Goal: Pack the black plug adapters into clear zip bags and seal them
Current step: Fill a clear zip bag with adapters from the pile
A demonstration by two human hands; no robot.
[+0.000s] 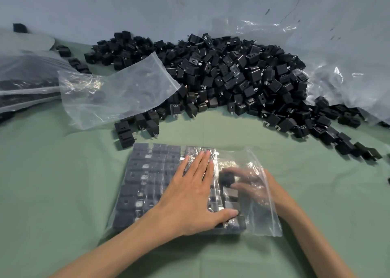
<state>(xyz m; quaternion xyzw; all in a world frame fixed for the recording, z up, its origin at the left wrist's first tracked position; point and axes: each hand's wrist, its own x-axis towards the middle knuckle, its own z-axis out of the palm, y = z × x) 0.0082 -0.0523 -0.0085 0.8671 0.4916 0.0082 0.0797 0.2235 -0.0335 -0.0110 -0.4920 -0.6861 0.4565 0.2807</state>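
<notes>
A clear zip bag [261,220] lies flat on the green cloth in front of me, filled with rows of black plug adapters [139,185]. My left hand [194,195] rests flat on top of the bag, fingers straight, pressing the rows down. My right hand [249,185] is inside the bag's open right end, seen through the plastic, its fingers pinching one black adapter [226,179] beside the packed rows. A big pile of loose black adapters [232,81] spreads across the back of the table.
An empty clear zip bag [118,92] lies at the left of the pile. Filled bags [25,81] are stacked at the far left edge. Crumpled clear plastic sheeting [348,66] rises at the back right. Green cloth [52,193] covers the table.
</notes>
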